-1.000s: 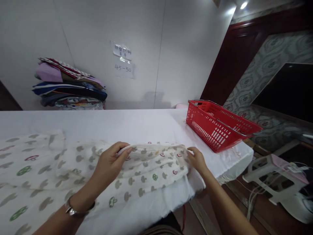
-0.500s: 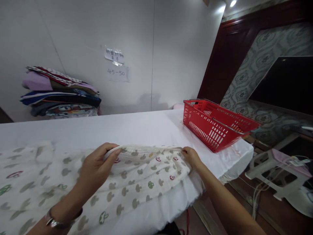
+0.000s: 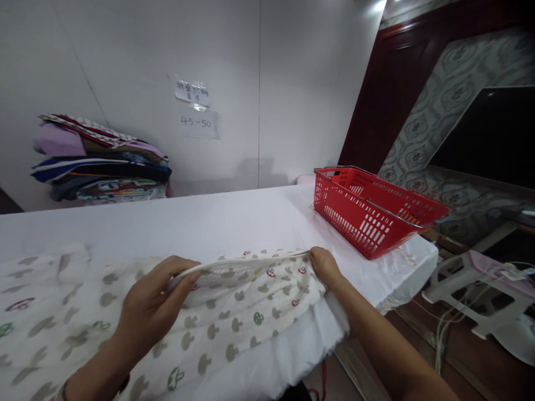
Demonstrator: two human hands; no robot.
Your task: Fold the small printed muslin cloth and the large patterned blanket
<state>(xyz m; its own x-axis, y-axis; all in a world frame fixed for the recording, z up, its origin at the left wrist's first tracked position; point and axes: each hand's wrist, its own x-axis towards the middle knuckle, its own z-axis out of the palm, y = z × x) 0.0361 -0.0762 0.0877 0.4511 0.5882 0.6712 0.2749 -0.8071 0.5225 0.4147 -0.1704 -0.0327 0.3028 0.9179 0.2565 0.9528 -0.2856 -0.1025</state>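
A thin white cloth (image 3: 234, 323) printed with grey, red and green mushrooms lies along the near side of the table. Its far edge is lifted between my two hands. My left hand (image 3: 156, 303) pinches that edge between thumb and fingers, and a fold of fabric gapes open just right of it. At the cloth's right end, my right hand (image 3: 325, 266) grips the same edge, with the fingers curled around it. The cloth runs out of view on the left; whether it is a garment or a blanket I cannot tell.
A red plastic basket (image 3: 359, 217) with metal handles stands at the table's right end. Folded clothes (image 3: 104, 161) are stacked at the back left. The white-covered table (image 3: 234, 217) meets a pale wall with paper notes (image 3: 195, 122). A plastic stool (image 3: 480, 284) is at the right.
My left hand has shifted slightly left and down, still pinching the cloth. The edge between my hands is now pulled straighter. My right hand has barely moved.
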